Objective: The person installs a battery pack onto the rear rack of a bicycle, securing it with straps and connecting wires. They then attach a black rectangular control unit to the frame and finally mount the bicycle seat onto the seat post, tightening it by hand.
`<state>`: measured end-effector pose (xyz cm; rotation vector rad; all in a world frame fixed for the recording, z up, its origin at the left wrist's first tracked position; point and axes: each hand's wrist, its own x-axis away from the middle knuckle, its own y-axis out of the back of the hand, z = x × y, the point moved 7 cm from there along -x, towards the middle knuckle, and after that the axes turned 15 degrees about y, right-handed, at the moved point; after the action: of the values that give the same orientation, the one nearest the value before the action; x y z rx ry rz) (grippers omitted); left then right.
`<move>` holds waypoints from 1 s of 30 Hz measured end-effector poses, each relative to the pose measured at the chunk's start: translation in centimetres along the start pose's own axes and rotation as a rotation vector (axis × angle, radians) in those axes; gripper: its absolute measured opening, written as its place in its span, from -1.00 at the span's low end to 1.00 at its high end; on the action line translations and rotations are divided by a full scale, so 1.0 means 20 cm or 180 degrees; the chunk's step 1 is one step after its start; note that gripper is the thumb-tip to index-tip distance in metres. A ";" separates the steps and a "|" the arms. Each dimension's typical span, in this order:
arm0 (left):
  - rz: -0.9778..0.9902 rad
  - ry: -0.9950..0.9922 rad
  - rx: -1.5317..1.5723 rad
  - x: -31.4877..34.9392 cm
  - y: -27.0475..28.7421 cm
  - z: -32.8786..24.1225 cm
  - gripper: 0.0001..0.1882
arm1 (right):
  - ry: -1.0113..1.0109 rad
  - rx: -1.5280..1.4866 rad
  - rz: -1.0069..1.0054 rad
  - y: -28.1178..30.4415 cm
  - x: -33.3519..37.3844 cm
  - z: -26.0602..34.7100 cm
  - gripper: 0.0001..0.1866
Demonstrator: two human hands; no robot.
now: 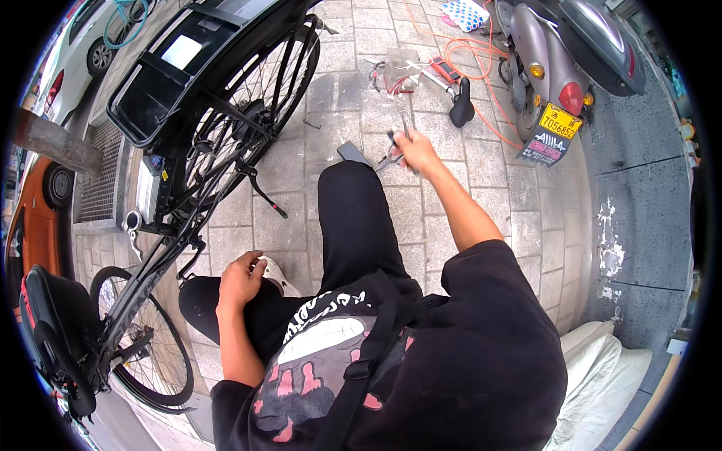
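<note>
My right hand point(418, 154) reaches out low over the paving, its fingers closed and a little smeared by motion. Dark and metal tool parts show around the fingers; which of them the hand holds cannot be made out. A thin metal shaft point(407, 120) shows just beyond it, and a plier-like metal tool point(387, 161) lies at its left. Beside my knee is a flat grey block point(352, 152). My left hand point(242, 278) rests by my bent left knee with loosely curved fingers and nothing seen in it, above a pale shoe point(277, 276).
A black bicycle point(226, 143) with a rear box frame point(143, 98) stands at left. Ahead lie a loose bicycle saddle point(462, 105), a red meter-like device point(444, 70), wires point(401, 86) and an orange cable point(492, 124). A grey scooter point(538, 56) stands at far right.
</note>
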<state>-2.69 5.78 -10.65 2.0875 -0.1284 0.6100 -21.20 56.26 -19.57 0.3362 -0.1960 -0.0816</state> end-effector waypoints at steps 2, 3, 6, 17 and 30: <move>0.0075 0.0052 -0.0199 -0.01 -0.03 0.02 -0.63 | -0.0889 0.0042 0.0147 -0.15 0.32 -0.58 -0.64; 0.0116 0.0080 -0.0316 -0.01 -0.04 0.02 -0.62 | -0.1370 -0.0162 0.0087 -0.23 0.48 -0.80 -0.66; 0.0330 0.0182 -0.0416 -0.05 -0.08 0.03 -0.60 | -0.2090 -0.0520 -0.0094 -0.45 0.88 -1.29 -0.68; 0.0693 0.0379 -0.0449 -0.12 -0.20 0.01 -0.61 | -0.2038 -0.0589 -0.0506 -0.33 0.50 -1.36 -0.69; 0.0709 0.0517 -0.0498 -0.21 -0.20 0.00 -0.61 | -0.0112 -0.1373 -0.1808 0.47 -1.24 -0.10 -0.75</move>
<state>-5.01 7.47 -15.68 1.8780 -0.3088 0.8731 -44.57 68.45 -22.77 -0.0493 -0.1082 -0.6813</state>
